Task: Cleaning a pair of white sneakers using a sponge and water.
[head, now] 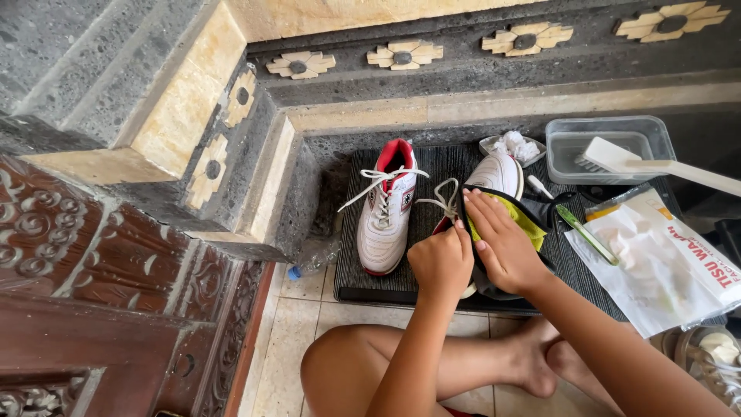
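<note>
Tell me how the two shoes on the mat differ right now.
The left shoe lies free on the mat, its red lining showing; the right shoe is largely hidden under both hands. The left hand and the right hand, which presses a yellow cloth, work on the right shoe only. Both are white with white laces.

Bare mat point(432, 255) strip between shoes open; stone wall point(255, 154) blocks left; tissue pack point(656, 262), tub point(606, 143) crowd right.

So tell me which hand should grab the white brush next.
Right, probably. The right hand lies on the yellow cloth on the near shoe, on the same side as the white brush across the plastic tub. The left hand grips the shoe farther away.
</note>
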